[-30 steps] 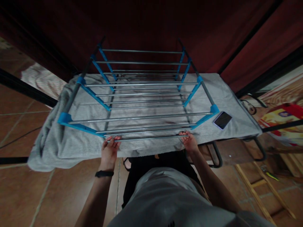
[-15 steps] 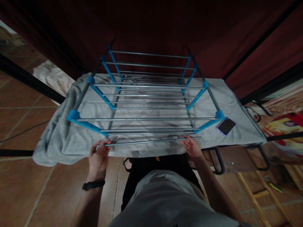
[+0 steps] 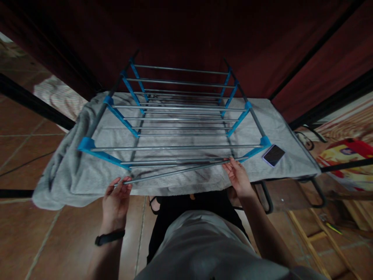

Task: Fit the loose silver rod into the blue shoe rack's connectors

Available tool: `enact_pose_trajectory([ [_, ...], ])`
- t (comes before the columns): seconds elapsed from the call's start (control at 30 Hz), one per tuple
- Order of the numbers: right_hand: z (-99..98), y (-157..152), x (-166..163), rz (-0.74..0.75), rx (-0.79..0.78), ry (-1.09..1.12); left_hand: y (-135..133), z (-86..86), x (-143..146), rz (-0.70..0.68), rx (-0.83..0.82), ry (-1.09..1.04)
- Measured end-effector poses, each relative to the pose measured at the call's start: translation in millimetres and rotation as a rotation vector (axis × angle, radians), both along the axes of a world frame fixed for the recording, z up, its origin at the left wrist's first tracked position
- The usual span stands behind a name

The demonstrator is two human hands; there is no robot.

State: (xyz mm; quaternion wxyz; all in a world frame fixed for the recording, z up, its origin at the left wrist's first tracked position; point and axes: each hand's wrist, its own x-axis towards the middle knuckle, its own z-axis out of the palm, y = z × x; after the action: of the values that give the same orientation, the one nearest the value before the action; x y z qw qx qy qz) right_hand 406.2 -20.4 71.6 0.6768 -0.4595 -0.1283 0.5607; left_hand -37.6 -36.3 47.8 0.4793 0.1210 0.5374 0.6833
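Note:
A thin grey metal rod (image 3: 175, 171) runs between my two hands, its right end raised toward the rack. My left hand (image 3: 116, 196), with a dark band on the wrist, pinches the rod near its left end. The fingers of my right hand (image 3: 237, 177) close around its other end, close to the blue plastic bracket at the rack's front right. In front of me a rack (image 3: 177, 148) of grey metal tubes and blue brackets lies on the bed, with several crossbars across it.
A grey blanket (image 3: 87, 171) covers the surface under the rack. Right of the rack lies a phone (image 3: 273, 155). Dark red panels rise behind. At the right are a red and yellow bag (image 3: 348, 163), black metal bars and a wooden frame (image 3: 316, 236) on the tiled floor.
The rod's right end has moved up toward the rack's right bracket, while the left end has dropped slightly. The whole view has shifted a little, with the rack appearing further left.

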Motion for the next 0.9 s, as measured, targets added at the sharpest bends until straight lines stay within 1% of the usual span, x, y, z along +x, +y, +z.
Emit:
enact_pose_trajectory([
  [0.17,7.3,4.0,2.8,0.000,0.009,-0.017,-0.4,3.4,7.3,0.028,-0.030,-0.035],
  [0.43,11.6,6.7,7.5,-0.024,0.018,-0.042,-1.5,-0.6,13.2,0.025,-0.007,-0.045],
  [0.6,12.6,7.1,8.4,-0.027,0.020,-0.039,-3.5,6.9,15.5,0.041,-0.021,-0.015],
  [0.9,18.7,8.5,6.8,-0.028,0.007,-0.031,-3.9,17.9,15.5,0.037,0.019,0.048],
])
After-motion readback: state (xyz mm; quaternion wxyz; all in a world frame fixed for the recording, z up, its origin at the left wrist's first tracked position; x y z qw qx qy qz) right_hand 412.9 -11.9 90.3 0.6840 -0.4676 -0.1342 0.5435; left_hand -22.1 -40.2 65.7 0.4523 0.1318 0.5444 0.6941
